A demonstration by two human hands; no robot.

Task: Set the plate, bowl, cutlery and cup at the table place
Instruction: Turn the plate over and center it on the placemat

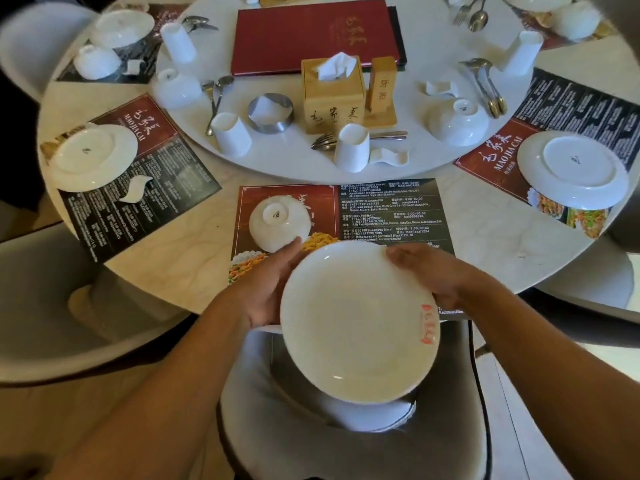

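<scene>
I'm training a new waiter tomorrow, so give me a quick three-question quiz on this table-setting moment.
1. True or false: the bowl on the placemat stands mouth up.
2. The plate is held by: A) one hand B) both hands C) neither.
3. Fill in: the nearest fork lies behind a white ___.
Key: 1 false, bottom up; 2 B, left hand and right hand; 3 cup.

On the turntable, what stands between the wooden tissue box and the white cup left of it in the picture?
A short metal ring, open at the top, stands there between the tissue box and the cup; the head view shows it.
</scene>
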